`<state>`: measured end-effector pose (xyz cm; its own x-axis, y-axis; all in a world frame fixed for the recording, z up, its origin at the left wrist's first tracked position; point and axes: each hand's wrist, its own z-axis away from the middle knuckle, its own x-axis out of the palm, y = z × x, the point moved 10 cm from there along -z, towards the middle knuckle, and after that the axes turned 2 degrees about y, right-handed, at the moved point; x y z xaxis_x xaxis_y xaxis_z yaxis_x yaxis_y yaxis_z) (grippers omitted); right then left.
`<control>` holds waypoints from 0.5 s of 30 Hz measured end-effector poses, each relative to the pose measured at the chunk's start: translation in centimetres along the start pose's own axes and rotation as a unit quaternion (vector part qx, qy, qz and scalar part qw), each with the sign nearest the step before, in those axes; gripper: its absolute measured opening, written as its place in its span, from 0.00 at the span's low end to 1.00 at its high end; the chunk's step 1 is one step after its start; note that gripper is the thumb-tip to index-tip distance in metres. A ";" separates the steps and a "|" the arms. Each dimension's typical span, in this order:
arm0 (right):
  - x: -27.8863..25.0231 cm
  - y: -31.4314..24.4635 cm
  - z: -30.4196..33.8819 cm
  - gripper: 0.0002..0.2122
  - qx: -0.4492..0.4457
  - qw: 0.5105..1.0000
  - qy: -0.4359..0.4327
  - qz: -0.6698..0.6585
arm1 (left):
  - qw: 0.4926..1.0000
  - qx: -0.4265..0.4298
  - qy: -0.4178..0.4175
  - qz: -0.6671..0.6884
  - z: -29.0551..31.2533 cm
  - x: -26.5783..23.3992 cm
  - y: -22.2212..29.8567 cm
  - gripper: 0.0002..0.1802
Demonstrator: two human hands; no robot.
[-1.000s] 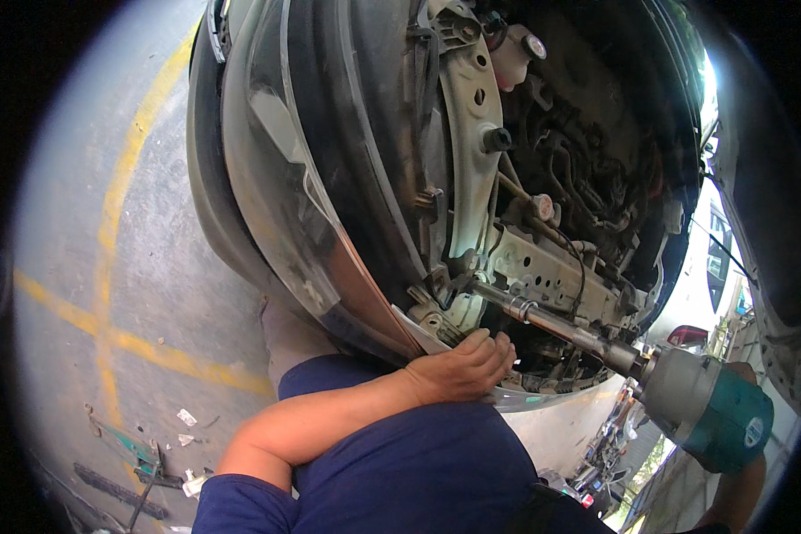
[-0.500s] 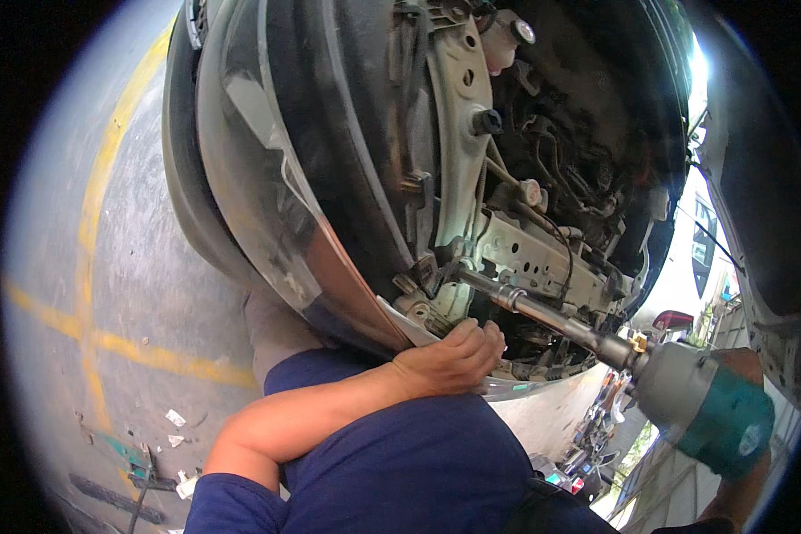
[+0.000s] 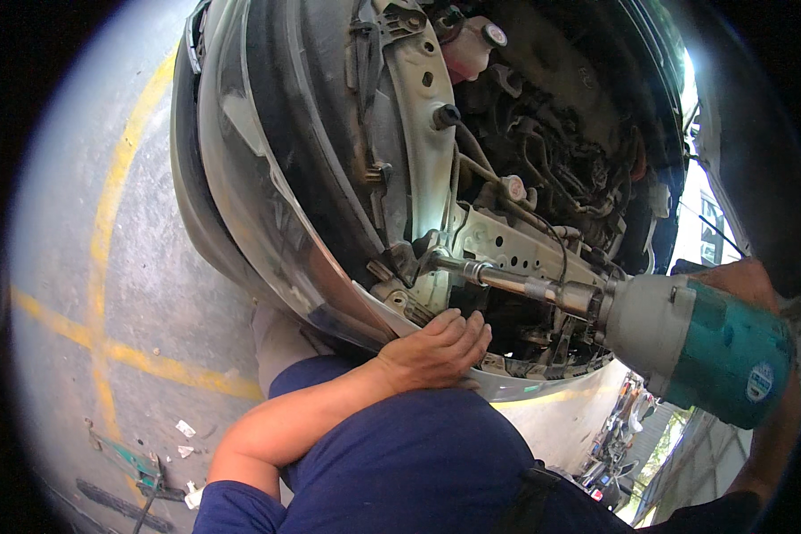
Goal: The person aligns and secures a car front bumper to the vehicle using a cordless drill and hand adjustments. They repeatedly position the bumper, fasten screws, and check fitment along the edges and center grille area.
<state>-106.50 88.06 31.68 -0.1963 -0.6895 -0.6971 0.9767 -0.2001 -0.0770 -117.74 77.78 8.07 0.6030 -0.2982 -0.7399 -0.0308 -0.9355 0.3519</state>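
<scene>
A teal and grey power impact wrench (image 3: 730,351) reaches in from the right, held by my right hand (image 3: 746,278), which is partly hidden behind its body. Its long metal extension with a socket (image 3: 485,274) points left, and the tip meets a bracket (image 3: 425,254) at the front crossmember of a car. Just below the extension, my left hand (image 3: 440,349) rests by the headlight area, fingers loosely bent and slightly apart, with nothing visible in them. The pale metal crossmember (image 3: 418,133) runs away from the bracket along the open engine bay.
The car's front bumper (image 3: 307,245) curves along my left side. Hoses, a capped filler neck (image 3: 513,187) and a reservoir with pink fluid (image 3: 467,52) fill the engine bay. A raised hood (image 3: 765,160) stands at right. Yellow lines (image 3: 98,294) cross the floor, with paper scraps (image 3: 185,429) nearby.
The view has shifted, so the car parts appear further left and higher. The impact wrench shows larger, its extension still at the bracket. My left hand's fingers have uncurled a little.
</scene>
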 end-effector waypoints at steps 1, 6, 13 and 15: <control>-0.1 0.0 -0.4 0.20 -0.010 1.000 0.000 0.007 | 1.000 0.000 -0.004 -0.014 0.0 0.1 0.0 0.27; -0.1 0.0 1.3 0.18 0.018 1.000 0.025 0.004 | 0.999 0.012 -0.010 0.051 0.1 0.1 0.7 0.41; -1.3 -0.3 -1.7 0.17 -0.077 0.997 0.021 0.005 | 0.998 -0.026 -0.010 0.056 -0.2 -0.3 -0.2 0.44; -1.4 -0.4 -1.6 0.17 -0.118 0.993 0.025 -0.005 | 0.998 -0.022 -0.007 0.061 -0.1 -0.4 -0.1 0.44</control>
<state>-106.46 90.24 31.57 -0.2063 -0.6520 -0.7296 0.9692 -0.0338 -0.2439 -117.89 77.98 8.43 0.5851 -0.4122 -0.6984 -0.0684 -0.8832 0.4639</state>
